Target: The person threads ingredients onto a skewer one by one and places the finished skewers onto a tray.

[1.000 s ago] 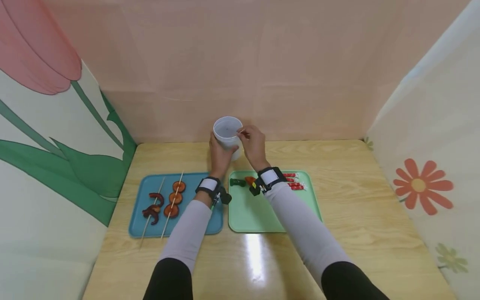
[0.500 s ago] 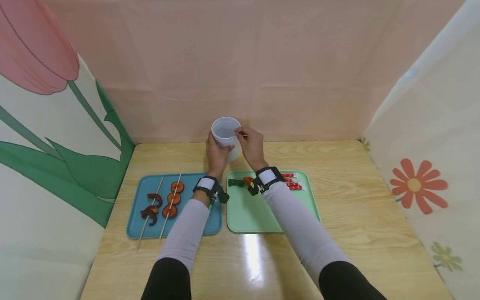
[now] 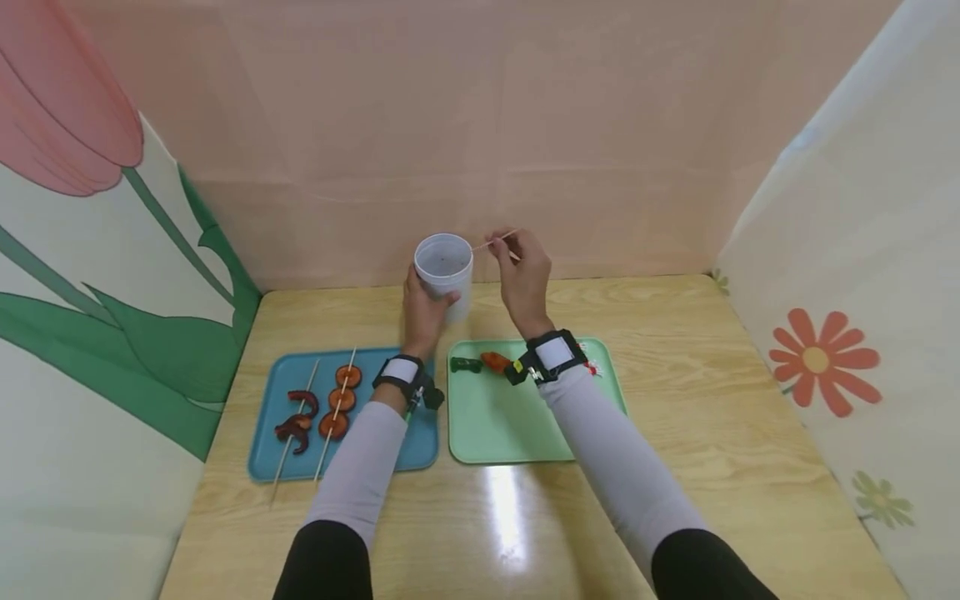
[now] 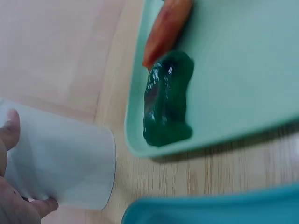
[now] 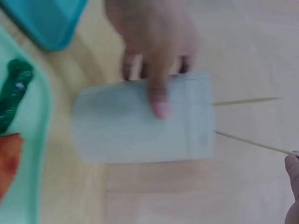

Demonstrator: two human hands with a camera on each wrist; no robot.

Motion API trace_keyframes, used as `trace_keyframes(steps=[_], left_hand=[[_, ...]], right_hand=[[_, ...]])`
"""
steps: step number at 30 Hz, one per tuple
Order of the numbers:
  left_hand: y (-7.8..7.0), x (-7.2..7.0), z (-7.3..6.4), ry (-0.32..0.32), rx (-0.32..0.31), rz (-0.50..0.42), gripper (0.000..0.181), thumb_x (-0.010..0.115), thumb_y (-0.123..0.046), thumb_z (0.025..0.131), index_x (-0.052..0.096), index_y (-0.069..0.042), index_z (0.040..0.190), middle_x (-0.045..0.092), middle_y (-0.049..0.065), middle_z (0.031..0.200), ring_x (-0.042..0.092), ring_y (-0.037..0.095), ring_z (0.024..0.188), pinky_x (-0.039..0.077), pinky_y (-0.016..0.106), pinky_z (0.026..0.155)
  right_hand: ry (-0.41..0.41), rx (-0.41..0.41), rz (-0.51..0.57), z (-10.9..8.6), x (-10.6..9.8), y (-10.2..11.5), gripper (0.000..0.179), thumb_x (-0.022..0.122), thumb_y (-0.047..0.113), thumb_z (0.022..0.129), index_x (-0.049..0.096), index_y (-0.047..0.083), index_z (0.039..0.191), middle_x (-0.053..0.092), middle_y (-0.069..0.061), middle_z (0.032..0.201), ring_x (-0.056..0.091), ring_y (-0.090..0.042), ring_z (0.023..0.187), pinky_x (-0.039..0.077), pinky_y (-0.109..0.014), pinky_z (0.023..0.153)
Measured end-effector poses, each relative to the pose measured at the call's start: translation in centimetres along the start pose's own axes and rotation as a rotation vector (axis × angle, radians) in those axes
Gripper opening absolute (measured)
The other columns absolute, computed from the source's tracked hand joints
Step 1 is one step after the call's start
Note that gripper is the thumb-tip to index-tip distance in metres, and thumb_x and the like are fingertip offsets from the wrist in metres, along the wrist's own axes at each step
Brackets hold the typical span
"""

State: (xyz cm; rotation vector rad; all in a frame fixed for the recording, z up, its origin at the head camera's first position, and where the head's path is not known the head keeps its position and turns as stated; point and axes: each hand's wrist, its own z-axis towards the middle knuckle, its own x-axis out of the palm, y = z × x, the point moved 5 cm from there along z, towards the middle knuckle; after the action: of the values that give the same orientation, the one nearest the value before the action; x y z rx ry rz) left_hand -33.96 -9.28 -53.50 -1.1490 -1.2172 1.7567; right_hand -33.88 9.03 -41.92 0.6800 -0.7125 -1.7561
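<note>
My left hand (image 3: 426,315) grips a white plastic cup (image 3: 461,287) near the far edge of the table, fingers and thumb around its side. To the cup's right, my right hand (image 3: 527,275) pinches a thin wooden skewer (image 3: 495,242) between thumb and fingertips. In the right wrist view, this skewer (image 5: 252,142) slants from the cup's mouth to the fingertips. A second skewer (image 5: 245,101) sticks out of the cup beside it. Whether the skewers reach the cup's bottom is hidden.
A blue tray (image 3: 408,458) bears two loaded skewers, one with dark curled pieces (image 3: 295,427), one with round brown slices (image 3: 341,400). The green tray (image 3: 510,446) holds a dark green piece (image 4: 168,100), an orange piece (image 4: 167,30) and red-and-white sticks, mostly behind my right wrist.
My right hand has moved up and to the right from the cup's rim, and more of the skewer shows. The left hand keeps its hold on the cup.
</note>
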Motion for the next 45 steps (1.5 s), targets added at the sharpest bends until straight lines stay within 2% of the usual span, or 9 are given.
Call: trace_keyframes(steps=[5, 8, 11, 18, 23, 30, 38, 41, 45], left_hand=[[-1.3, -1.7, -0.6, 0.046, 0.039, 0.033, 0.099, 0.082, -0.030, 0.088, 0.020, -0.007, 0.161, 0.035, 0.017, 0.162, 0.035, 0.031, 0.152, 0.028, 0.045, 0.126], [-3.0, -3.3, -1.2, 0.053, 0.120, 0.033, 0.092, 0.073, -0.038, 0.094, 0.019, -0.007, 0.162, 0.030, 0.015, 0.166, 0.029, 0.028, 0.155, 0.026, 0.047, 0.127], [-5.4, -5.1, -2.6, 0.037, 0.265, 0.055, 0.083, 0.065, -0.038, 0.099, 0.020, -0.009, 0.162, 0.028, 0.012, 0.168, 0.028, 0.026, 0.156, 0.027, 0.049, 0.126], [-11.7, -8.5, -7.3, -0.127, 0.763, 0.271, 0.058, 0.065, -0.013, 0.100, 0.044, 0.005, 0.150, 0.047, 0.022, 0.156, 0.043, 0.037, 0.148, 0.037, 0.050, 0.120], [-13.6, -9.5, -10.0, -0.140, 0.935, 0.361, 0.037, 0.067, -0.007, 0.097, 0.065, 0.003, 0.133, 0.067, 0.019, 0.135, 0.062, 0.034, 0.131, 0.049, 0.045, 0.111], [-13.0, -10.5, -12.7, -0.091, 0.938, 0.440, 0.026, 0.070, 0.006, 0.092, 0.077, -0.003, 0.115, 0.079, 0.013, 0.100, 0.077, 0.027, 0.086, 0.063, 0.039, 0.070], [-10.7, -10.8, -14.4, 0.030, 0.871, 0.510, 0.008, 0.072, 0.000, 0.092, 0.076, -0.002, 0.100, 0.078, 0.010, 0.087, 0.075, 0.022, 0.071, 0.057, 0.030, 0.053], [-9.6, -10.9, -14.7, 0.036, 0.820, 0.515, 0.008, 0.071, 0.003, 0.092, 0.075, -0.003, 0.097, 0.078, 0.010, 0.087, 0.075, 0.020, 0.071, 0.056, 0.028, 0.051], [-8.3, -11.4, -14.9, 0.044, 0.728, 0.506, 0.020, 0.066, 0.012, 0.090, 0.076, -0.003, 0.101, 0.079, 0.010, 0.094, 0.078, 0.020, 0.081, 0.061, 0.029, 0.061]], right_hand=[[-0.096, -0.032, 0.165, 1.2, -2.3, 2.8, 0.019, 0.066, 0.008, 0.098, 0.063, -0.009, 0.106, 0.071, -0.021, 0.105, 0.075, -0.025, 0.098, 0.061, -0.033, 0.089], [-0.127, -0.039, 0.257, 1.3, -3.6, 4.6, 0.019, 0.064, 0.005, 0.098, 0.061, -0.012, 0.108, 0.068, -0.022, 0.105, 0.074, -0.026, 0.099, 0.061, -0.037, 0.089], [-0.131, -0.059, 0.330, 0.8, -4.8, 6.4, 0.017, 0.063, 0.003, 0.099, 0.061, -0.011, 0.109, 0.067, -0.021, 0.105, 0.074, -0.027, 0.100, 0.061, -0.039, 0.089], [-0.068, -0.136, 0.420, -1.5, -6.0, 10.4, 0.011, 0.060, -0.006, 0.098, 0.062, -0.010, 0.109, 0.068, -0.025, 0.103, 0.075, -0.030, 0.099, 0.062, -0.042, 0.087], [0.013, -0.098, 0.476, -3.9, -5.8, 12.0, 0.015, 0.060, -0.010, 0.097, 0.057, -0.018, 0.109, 0.070, -0.022, 0.102, 0.076, -0.029, 0.098, 0.062, -0.043, 0.085], [0.163, -0.056, 0.494, -7.2, -5.3, 11.7, 0.013, 0.056, -0.016, 0.096, 0.055, -0.022, 0.108, 0.070, -0.013, 0.104, 0.076, -0.023, 0.100, 0.062, -0.041, 0.084], [0.285, 0.033, 0.428, -9.1, -5.3, 9.4, 0.015, 0.062, -0.010, 0.095, 0.063, -0.012, 0.110, 0.073, -0.020, 0.106, 0.077, -0.023, 0.099, 0.062, -0.038, 0.084], [0.334, 0.078, 0.248, -9.5, -5.5, 7.8, 0.020, 0.069, -0.004, 0.093, 0.068, -0.003, 0.114, 0.073, -0.018, 0.110, 0.075, -0.024, 0.100, 0.061, -0.035, 0.088], [0.472, 0.172, -0.179, -10.6, -6.3, 3.7, 0.031, 0.075, 0.010, 0.093, 0.069, 0.003, 0.122, 0.071, -0.015, 0.119, 0.071, -0.031, 0.108, 0.058, -0.042, 0.094]])
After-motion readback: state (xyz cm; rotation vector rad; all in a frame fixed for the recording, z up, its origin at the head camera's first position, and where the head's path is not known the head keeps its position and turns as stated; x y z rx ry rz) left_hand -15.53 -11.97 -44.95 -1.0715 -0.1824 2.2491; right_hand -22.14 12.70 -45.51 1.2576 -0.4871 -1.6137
